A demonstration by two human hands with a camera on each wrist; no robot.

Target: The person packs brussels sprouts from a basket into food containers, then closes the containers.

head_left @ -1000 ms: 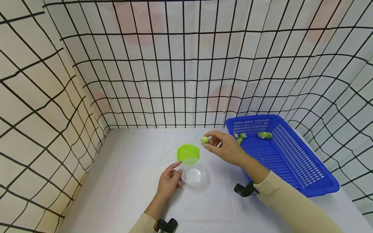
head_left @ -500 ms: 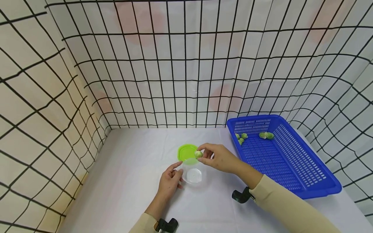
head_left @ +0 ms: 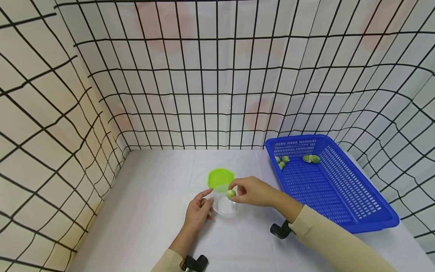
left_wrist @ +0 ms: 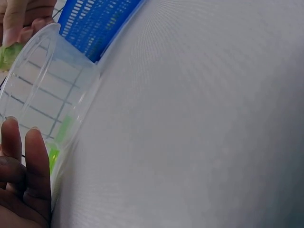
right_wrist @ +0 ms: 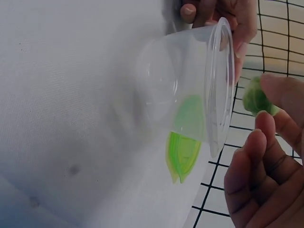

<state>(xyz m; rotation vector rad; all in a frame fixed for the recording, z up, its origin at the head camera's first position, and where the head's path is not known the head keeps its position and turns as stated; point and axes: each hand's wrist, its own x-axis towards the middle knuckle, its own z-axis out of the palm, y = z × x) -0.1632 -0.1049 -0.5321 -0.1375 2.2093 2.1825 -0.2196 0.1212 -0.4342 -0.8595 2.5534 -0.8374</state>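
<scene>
Between the thumb and fingertips of my right hand (head_left: 256,192) a green Brussels sprout (head_left: 231,194) is pinched. It overlaps the mouth of a clear plastic bowl (head_left: 225,207) in the head view. From the right wrist, the sprout (right_wrist: 255,97) shows just outside the bowl's rim (right_wrist: 222,90), on its open side. My left hand (head_left: 196,213) holds the bowl at its left side, fingers at the rim and wall. Just behind the bowl lies a bright green lid (head_left: 220,177), partly seen through the clear wall.
A blue perforated basket (head_left: 323,189) stands at the right, with several Brussels sprouts (head_left: 282,162) near its left wall and a couple more sprouts (head_left: 311,159) at the back. Black wire mesh (head_left: 217,94) encloses the white-covered table (head_left: 153,196) at the back and sides.
My right hand has moved left and toward me with the Brussels sprout, from beyond the lid's right side to over the bowl. My left hand has stayed at the bowl.
</scene>
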